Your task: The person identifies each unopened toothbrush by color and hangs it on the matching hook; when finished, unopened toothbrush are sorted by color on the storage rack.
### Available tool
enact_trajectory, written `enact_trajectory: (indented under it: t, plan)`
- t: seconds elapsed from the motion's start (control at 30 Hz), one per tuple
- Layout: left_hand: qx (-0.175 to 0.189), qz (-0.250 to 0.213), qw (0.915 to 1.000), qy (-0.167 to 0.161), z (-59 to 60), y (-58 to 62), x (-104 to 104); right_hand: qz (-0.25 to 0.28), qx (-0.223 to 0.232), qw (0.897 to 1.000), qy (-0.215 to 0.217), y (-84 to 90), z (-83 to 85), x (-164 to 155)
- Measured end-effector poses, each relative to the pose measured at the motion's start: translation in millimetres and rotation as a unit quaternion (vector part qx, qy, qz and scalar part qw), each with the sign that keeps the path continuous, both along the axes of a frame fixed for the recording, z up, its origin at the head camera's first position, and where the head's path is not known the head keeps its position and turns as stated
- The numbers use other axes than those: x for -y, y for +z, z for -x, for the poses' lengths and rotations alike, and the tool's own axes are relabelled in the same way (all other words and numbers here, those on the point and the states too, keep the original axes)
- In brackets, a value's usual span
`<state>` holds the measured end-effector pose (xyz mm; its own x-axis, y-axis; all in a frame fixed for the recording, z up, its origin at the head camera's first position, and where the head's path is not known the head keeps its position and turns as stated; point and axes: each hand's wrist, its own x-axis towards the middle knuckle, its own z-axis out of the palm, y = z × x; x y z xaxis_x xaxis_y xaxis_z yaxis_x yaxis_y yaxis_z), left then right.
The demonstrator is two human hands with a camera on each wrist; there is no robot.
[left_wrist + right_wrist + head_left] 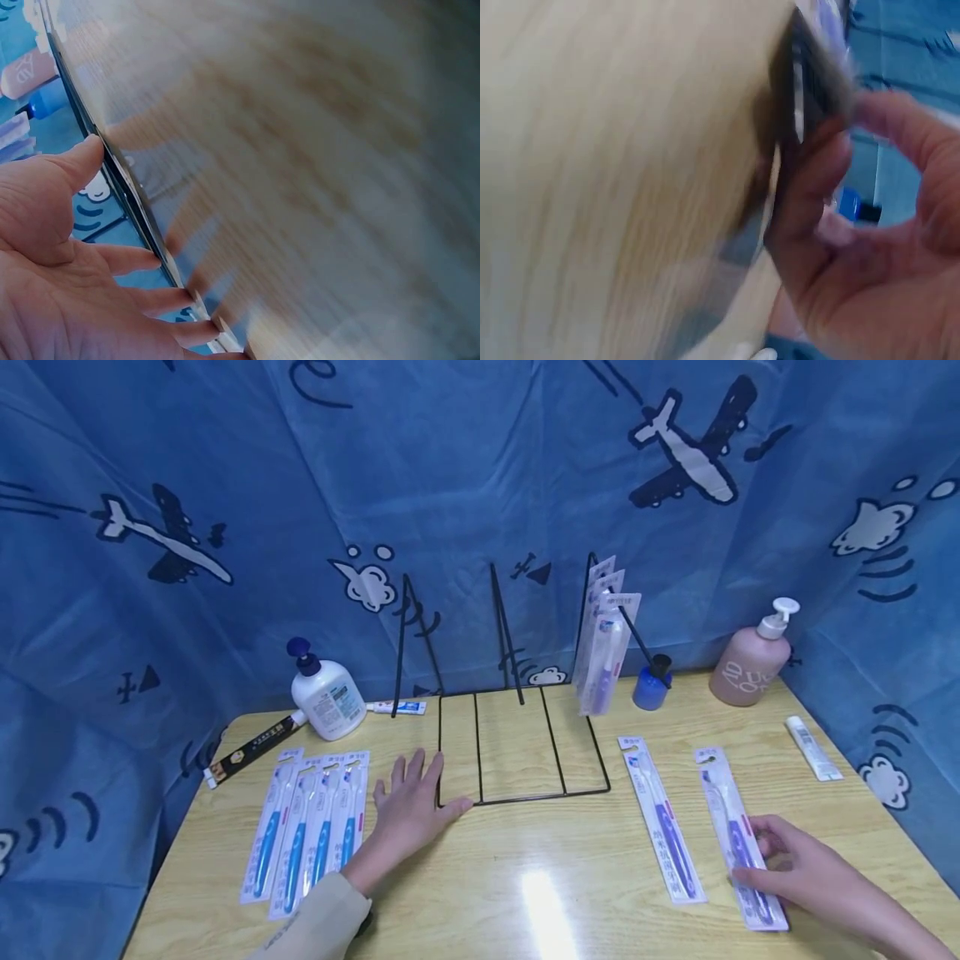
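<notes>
Here the right hand [806, 872] pinches the near end of a purple toothbrush in a clear blister pack [738, 835], thumb and fingers curled round its edge; the pack lies flat on the light wooden table [540, 877] at the near right. The right wrist view is blurred but shows fingers [810, 202] closed on the pack edge. The left hand [411, 806] lies flat on the table, fingers straight and spread, holding nothing, its thumb touching the near left corner of the black wire display rack [517, 747]. Just left of that hand sits a row of four blue toothbrush packs [311, 831]. A second purple toothbrush pack [660, 818] lies just left of the gripped one, apart from it. More purple packs [603, 652] hang on the rack's far right upright. Far left: white pump bottle with blue cap [324, 693]; far right: pink pump bottle [753, 660], small blue bottle [651, 687]. A white tube [812, 747] lies at the right edge.
</notes>
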<state>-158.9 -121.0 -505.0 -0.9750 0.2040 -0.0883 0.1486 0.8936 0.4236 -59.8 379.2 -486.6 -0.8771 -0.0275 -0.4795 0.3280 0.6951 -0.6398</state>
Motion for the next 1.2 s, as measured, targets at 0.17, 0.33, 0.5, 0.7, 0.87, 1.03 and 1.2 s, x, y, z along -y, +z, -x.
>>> enact_trajectory:
  t: [0.17, 0.33, 0.5, 0.7, 0.87, 1.03, 1.2]
  plan:
    - [-0.004, 0.001, 1.0000, -0.001, -0.3, -1.7, 0.7, 0.123, 0.044, 0.991, 0.008, -3.6, -1.5, -17.3]
    - [-0.003, -0.001, 1.0000, -0.002, -0.6, -2.6, 0.9, 0.253, 0.072, 0.965, 0.020, -10.5, -1.0, -24.9]
    - [-0.004, 0.000, 1.0000, -0.004, -0.8, -2.7, 0.9, 0.306, 0.087, 0.948, 0.022, -11.7, 2.1, -20.4]
    - [-0.009, 0.000, 0.9999, -0.005, 0.6, -3.1, 0.9, 0.343, 0.034, 0.938, 0.032, -2.2, 7.5, -4.5]
    - [-0.009, 0.002, 0.9999, -0.005, 1.5, -1.7, 0.6, 0.337, -0.083, 0.936, 0.061, 7.3, 13.5, 14.1]
    - [-0.007, 0.012, 0.9999, -0.004, 0.7, -2.1, -0.4, 0.356, -0.200, 0.907, 0.100, 18.0, 14.9, 26.1]
    - [-0.006, 0.011, 0.9999, -0.003, 1.0, -3.4, 0.2, 0.359, -0.249, 0.891, 0.122, 30.4, 13.8, 35.5]
